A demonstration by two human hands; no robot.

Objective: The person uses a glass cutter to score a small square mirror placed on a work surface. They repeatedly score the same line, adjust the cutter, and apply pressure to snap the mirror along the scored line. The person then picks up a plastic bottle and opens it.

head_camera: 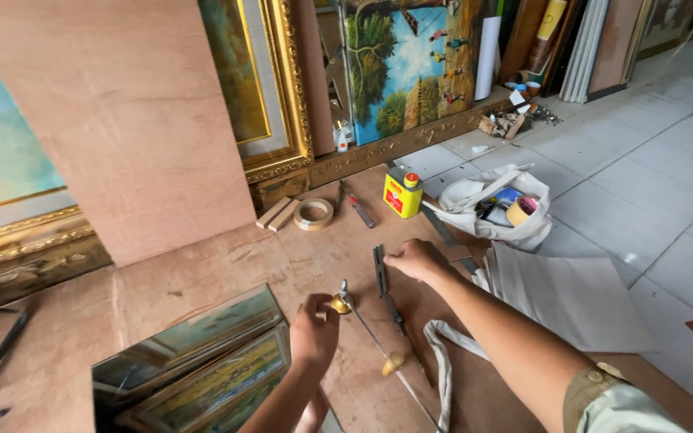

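Brass knob (340, 304) on the thin rod (378, 345) sits pinched in your left hand (313, 330), just left of the metal bar (379, 270) your right hand (415, 259) grips closed. If the bar shifts, the rod could skid across the plywood sheet (202, 273) and scratch the framed paintings (194, 369) left of it.

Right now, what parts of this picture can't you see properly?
Head view:
- Left hand: its fingers curl over the brass tool, hiding the grip.
- Right hand: covers part of the metal ruler.
- White bag: contents mostly hidden by its folds.
- Small framed paintings: cut off by bottom edge.
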